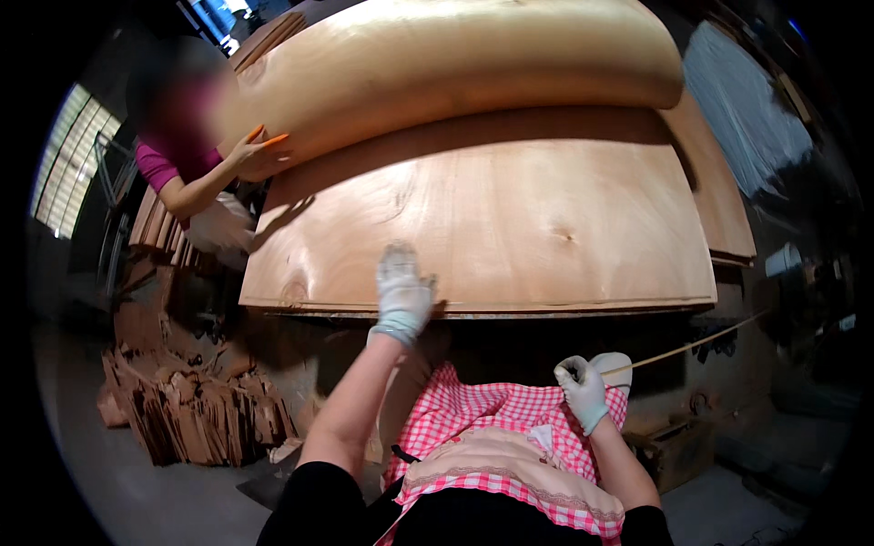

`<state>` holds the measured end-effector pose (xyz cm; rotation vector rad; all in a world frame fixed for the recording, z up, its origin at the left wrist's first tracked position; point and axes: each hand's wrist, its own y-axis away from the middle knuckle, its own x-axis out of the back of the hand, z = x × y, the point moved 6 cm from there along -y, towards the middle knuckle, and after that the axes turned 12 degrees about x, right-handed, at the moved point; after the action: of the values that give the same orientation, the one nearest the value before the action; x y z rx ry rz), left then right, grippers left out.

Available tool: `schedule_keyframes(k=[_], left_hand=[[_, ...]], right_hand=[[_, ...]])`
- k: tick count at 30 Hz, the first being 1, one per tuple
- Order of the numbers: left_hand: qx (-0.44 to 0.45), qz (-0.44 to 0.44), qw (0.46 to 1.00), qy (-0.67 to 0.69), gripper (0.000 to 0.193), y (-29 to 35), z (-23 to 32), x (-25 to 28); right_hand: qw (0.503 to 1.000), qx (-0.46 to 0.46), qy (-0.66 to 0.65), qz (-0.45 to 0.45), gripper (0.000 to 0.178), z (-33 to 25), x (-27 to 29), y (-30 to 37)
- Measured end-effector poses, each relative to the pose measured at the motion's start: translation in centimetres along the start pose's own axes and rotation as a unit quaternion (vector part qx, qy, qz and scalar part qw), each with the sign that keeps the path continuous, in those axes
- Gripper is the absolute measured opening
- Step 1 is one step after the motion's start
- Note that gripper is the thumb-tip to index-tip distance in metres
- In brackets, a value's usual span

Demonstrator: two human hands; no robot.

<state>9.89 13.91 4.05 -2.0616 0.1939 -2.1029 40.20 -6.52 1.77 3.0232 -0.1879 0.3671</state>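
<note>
My left hand (404, 293), in a pale work glove, is over the front edge of a wide wood veneer sheet (510, 218). Its fingers point forward, stretched out and slightly blurred, with nothing held. Down by my apron, my right hand (583, 391), also gloved, is closed on the end of a thin wooden strip (687, 346) that sticks out to the right. Beyond the flat sheet, another large veneer sheet (473, 59) curls up in a broad bend. A co-worker's hand (259, 155), with orange on its fingertips, is at the left end of the curled sheet.
The co-worker (182, 173) stands at the far left, in a magenta top. Broken veneer pieces (214, 409) are piled on the floor at left. A sheet-covered stack (742, 105) stands at far right, with a white bucket (782, 259) nearer. A wooden box (674, 450) sits low at right.
</note>
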Motion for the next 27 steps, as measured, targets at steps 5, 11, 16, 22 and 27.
schedule_keyframes(k=[5, 11, 16, 22, 27], left_hand=[[-0.028, -0.143, 0.986, 0.081, 0.075, 1.6, 4.6, -5.0], [0.084, -0.055, 0.974, 0.202, 0.073, -0.2, -1.6, -4.9], [0.269, -0.037, 0.962, -0.014, 0.073, -0.2, -16.2, -3.8], [0.304, -0.027, 0.951, 0.044, 0.074, 0.0, -19.5, -4.8], [0.324, -0.019, 0.946, -0.015, 0.072, 0.1, -28.3, -5.9]], right_hand=[[0.999, 0.018, 0.008, 0.032, 0.012, 0.6, 0.4, -1.2], [0.999, 0.017, 0.021, 0.028, 0.01, -0.7, 0.3, -1.3], [0.999, -0.014, 0.04, 0.029, 0.011, 0.6, 0.6, -1.3], [0.995, -0.022, 0.093, 0.038, 0.009, -0.9, 1.6, -2.7], [0.994, -0.048, 0.098, 0.026, 0.007, -3.4, 0.4, -3.0]])
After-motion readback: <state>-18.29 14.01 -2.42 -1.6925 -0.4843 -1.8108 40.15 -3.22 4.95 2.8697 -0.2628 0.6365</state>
